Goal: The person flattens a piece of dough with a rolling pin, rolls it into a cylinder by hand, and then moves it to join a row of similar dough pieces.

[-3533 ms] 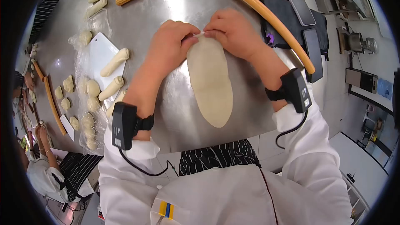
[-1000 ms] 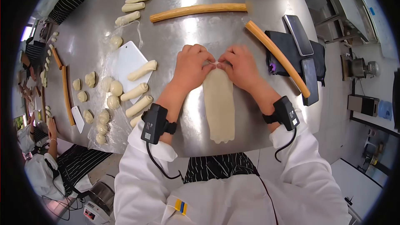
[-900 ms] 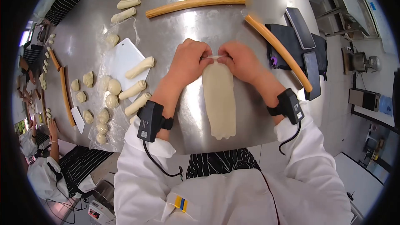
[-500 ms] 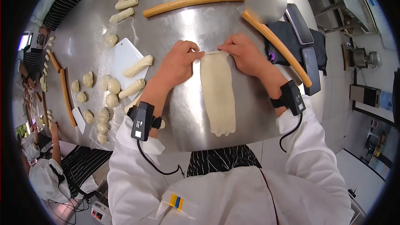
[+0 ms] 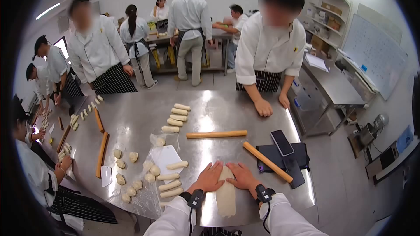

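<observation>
A long flat sheet of dough (image 5: 226,203) lies lengthwise on the steel table in front of me. My left hand (image 5: 210,177) rests flat at its far left side, fingers stretched forward. On the far right side, my right hand (image 5: 242,177) lies in the same way, its fingertips close to those of the left. Between them the far end of the dough is partly covered. Left of my left hand are several dough rolls (image 5: 169,185), one of them partly on a white plastic board (image 5: 166,157). Several dough balls (image 5: 150,178) sit by clear plastic film.
Beyond my hands lies a wooden rolling pin (image 5: 216,134); a second rolling pin (image 5: 267,161) slants at the right, beside a phone (image 5: 282,143) on black cloth. More dough rolls (image 5: 178,117) are lined up farther off. A person (image 5: 269,52) leans on the table's far edge.
The view has tilted up, showing the room and other people. My hands have gone from pinching the dough's far corners to lying flat on its far end.
</observation>
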Motion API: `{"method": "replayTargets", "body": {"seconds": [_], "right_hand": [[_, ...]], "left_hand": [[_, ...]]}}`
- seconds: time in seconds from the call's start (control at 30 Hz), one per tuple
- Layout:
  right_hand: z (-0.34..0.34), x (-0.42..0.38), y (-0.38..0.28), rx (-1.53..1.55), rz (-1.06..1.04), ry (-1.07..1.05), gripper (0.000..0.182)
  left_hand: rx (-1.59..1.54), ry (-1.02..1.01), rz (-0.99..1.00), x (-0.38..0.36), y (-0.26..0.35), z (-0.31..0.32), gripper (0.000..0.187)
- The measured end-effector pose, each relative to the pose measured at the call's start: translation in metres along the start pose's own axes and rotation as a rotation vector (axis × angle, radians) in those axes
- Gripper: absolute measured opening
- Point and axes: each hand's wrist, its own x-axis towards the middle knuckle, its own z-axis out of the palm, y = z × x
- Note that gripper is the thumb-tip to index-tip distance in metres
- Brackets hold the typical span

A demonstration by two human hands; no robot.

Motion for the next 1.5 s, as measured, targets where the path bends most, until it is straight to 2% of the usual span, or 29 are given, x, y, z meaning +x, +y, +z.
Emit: {"method": "replayTargets", "body": {"seconds": [0.13,0.2,0.23,0.3,0.37,0.47,0.53,0.57,0.6,0.63,0.67,0.77,0.83,0.93,0.97,1.0,1.03,1.07,1.1,1.13,1.17,1.27,1.3,1.33,1.4,1.43,1.47,1.5], "right_hand": [[-0.005,0.000,-0.008,-0.015,0.009,0.038,0.077],[-0.002,0.003,-0.006,-0.035,0.002,0.035,0.078],[0.004,-0.001,-0.006,-0.041,0.016,0.016,0.079],[0.003,-0.008,-0.010,0.043,0.027,0.049,0.080],[-0.002,-0.002,-0.010,0.110,0.031,0.089,0.080],[0.006,-0.006,-0.008,-0.048,0.030,0.007,0.079],[0.008,-0.008,-0.006,0.015,0.055,0.194,0.080],[0.011,-0.014,-0.005,0.009,0.059,0.195,0.080],[0.018,-0.023,-0.003,0.133,0.161,0.309,0.081],[0.020,-0.034,-0.003,0.256,0.260,0.429,0.083],[0.022,-0.052,-0.003,0.249,0.258,0.440,0.083],[0.017,-0.123,-0.022,0.234,0.219,0.398,0.075],[0.020,-0.167,-0.026,0.063,0.074,0.331,0.065],[0.022,-0.213,-0.043,0.154,0.144,0.346,0.059],[0.028,-0.225,-0.043,0.168,0.115,0.320,0.059],[0.033,-0.235,-0.042,0.113,0.138,0.401,0.060],[0.041,-0.240,-0.041,0.064,0.142,0.470,0.061],[0.049,-0.245,-0.041,0.087,0.059,0.405,0.061],[0.054,-0.253,-0.040,0.003,0.050,0.476,0.062],[0.059,-0.261,-0.039,-0.083,0.048,0.560,0.062],[0.062,-0.267,-0.040,-0.076,-0.019,0.524,0.062],[0.065,-0.292,-0.039,-0.023,-0.008,0.527,0.057],[0.068,-0.302,-0.043,0.049,0.086,0.534,0.056],[0.075,-0.318,-0.044,0.117,0.193,0.546,0.055],[0.101,-0.368,-0.030,0.058,0.279,0.503,0.055],[0.108,-0.398,-0.035,0.120,0.412,0.359,0.057],[0.113,-0.436,-0.043,0.184,0.543,0.213,0.061],[0.137,-0.479,-0.035,0.196,0.593,0.134,0.058]], "left_hand": [[0.039,0.069,-0.076,0.005,0.017,-0.006,0.082],[-0.011,-0.121,-0.074,0.008,0.020,-0.011,0.084],[-0.011,-0.133,-0.076,0.007,0.020,-0.008,0.084],[-0.246,0.029,-0.134,0.003,0.014,-0.003,0.087],[-0.207,0.026,-0.132,0.003,0.007,0.001,0.087],[-0.222,0.041,-0.125,-0.003,0.001,0.010,0.086],[-0.259,0.080,-0.126,-0.004,0.003,0.008,0.086],[-0.253,0.244,-0.164,-0.008,0.009,0.008,0.083],[-0.243,0.407,-0.201,-0.014,0.015,0.008,0.080],[-0.240,0.412,-0.192,-0.026,0.026,0.002,0.080],[-0.308,0.473,-0.143,-0.047,0.041,-0.004,0.074],[-0.391,0.566,-0.053,-0.131,0.093,-0.008,0.054],[-0.332,0.569,-0.006,-0.189,0.116,0.007,0.047],[-0.241,0.481,-0.088,-0.262,0.134,0.043,0.046],[-0.241,0.411,-0.188,-0.283,0.144,0.052,0.047],[-0.246,0.351,-0.318,-0.308,0.159,0.061,0.048],[-0.241,0.379,-0.409,-0.332,0.170,0.072,0.048],[-0.302,0.232,-0.514,-0.351,0.173,0.085,0.051],[-0.383,0.093,-0.608,-0.373,0.175,0.101,0.054],[-0.400,0.138,-0.690,-0.402,0.180,0.125,0.054],[-0.424,0.019,-0.797,-0.433,0.179,0.152,0.057],[-0.583,-0.331,-1.074,-0.513,0.183,0.198,0.066],[-0.620,-0.371,-1.146,-0.535,0.196,0.187,0.070],[-0.606,-0.456,-1.177,-0.565,0.195,0.208,0.070],[-0.641,-0.543,-1.215,-0.611,0.203,0.249,0.069],[-0.655,-0.611,-1.256,-0.623,0.193,0.256,0.069],[-0.670,-0.612,-1.214,-0.631,0.194,0.256,0.069],[-0.689,-0.616,-1.172,-0.635,0.199,0.249,0.069]]}}
